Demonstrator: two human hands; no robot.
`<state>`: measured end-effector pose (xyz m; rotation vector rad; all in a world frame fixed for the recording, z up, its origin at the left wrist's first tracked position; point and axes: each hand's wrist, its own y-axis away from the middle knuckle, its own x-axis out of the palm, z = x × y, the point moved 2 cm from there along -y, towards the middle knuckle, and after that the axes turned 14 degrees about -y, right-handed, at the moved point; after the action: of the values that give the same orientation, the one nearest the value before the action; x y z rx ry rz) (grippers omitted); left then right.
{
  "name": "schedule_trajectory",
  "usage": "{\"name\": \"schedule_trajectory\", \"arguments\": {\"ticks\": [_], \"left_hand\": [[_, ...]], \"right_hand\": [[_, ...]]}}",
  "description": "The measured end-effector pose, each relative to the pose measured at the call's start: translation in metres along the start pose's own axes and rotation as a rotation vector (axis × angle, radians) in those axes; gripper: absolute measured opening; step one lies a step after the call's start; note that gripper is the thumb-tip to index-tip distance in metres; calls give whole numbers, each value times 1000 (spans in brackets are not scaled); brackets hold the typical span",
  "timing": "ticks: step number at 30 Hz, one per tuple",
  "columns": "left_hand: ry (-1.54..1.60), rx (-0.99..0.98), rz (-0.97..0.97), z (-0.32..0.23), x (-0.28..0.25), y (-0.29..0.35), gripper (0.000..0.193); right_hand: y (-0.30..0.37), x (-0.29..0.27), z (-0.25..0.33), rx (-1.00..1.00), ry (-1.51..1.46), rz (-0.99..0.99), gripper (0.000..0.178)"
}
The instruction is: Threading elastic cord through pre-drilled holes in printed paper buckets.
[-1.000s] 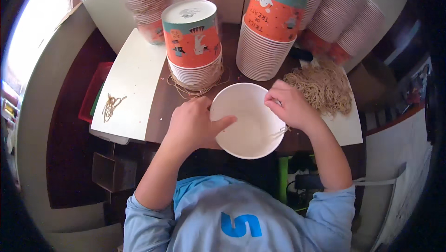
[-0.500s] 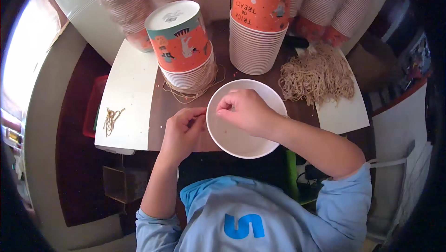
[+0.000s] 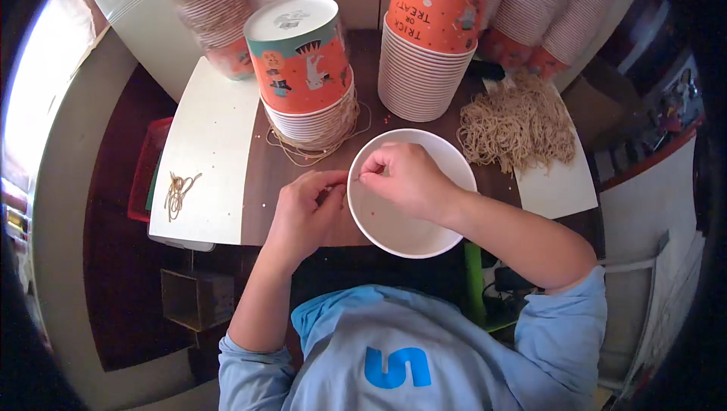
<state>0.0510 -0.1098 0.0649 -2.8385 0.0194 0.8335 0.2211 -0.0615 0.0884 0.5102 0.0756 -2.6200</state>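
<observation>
A round paper bucket (image 3: 401,233), white inside, sits mouth up at the table's front edge, close to me. My right hand (image 3: 405,180) reaches into it, thumb and forefinger pinched together at the inner left wall. Outside that wall, my left hand (image 3: 307,210) has its thumb and curled forefinger at the bucket's side, opposite the right fingertips. Whatever either hand pinches is too small or hidden to name. A tiny reddish dot lies on the bucket's inside.
Behind stand two upside-down bucket stacks, a shorter one (image 3: 299,70) with cord looped around it and a taller one (image 3: 424,70). Tan cords (image 3: 519,123) are heaped at right; a small cord bundle (image 3: 178,195) lies left. Wrapped bucket stacks (image 3: 201,2) line the back.
The right fingertips have come closer to the bucket's left wall and pinch there now. Bucket and both hands appear slightly farther right, partly because the whole view has shifted.
</observation>
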Motion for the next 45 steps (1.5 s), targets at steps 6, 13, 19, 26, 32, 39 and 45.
{"name": "schedule_trajectory", "arguments": {"ticks": [6, 13, 19, 26, 32, 39, 45], "left_hand": [[-120, 76, 7, -8, -3, -3, 19], [-350, 90, -24, -22, 2, 3, 10], [574, -373, 130, 0, 8, 42, 9], [580, 256, -16, -28, -13, 55, 8], [826, -125, 285, -17, 12, 43, 11], [681, -52, 359, -21, 16, 45, 13], [992, -190, 248, -6, 20, 42, 11]], "right_hand": [[-1, 3, 1, -7, -15, 28, 12], [-3, -6, 6, -53, 40, 160, 13], [35, -50, 44, -156, 463, 129, 15], [70, -51, 62, -483, 550, 37, 11], [62, -22, 76, -752, 349, 122, 12], [28, -13, 56, -602, 198, 219, 10], [61, -31, 52, -700, 302, -112, 12]]}}
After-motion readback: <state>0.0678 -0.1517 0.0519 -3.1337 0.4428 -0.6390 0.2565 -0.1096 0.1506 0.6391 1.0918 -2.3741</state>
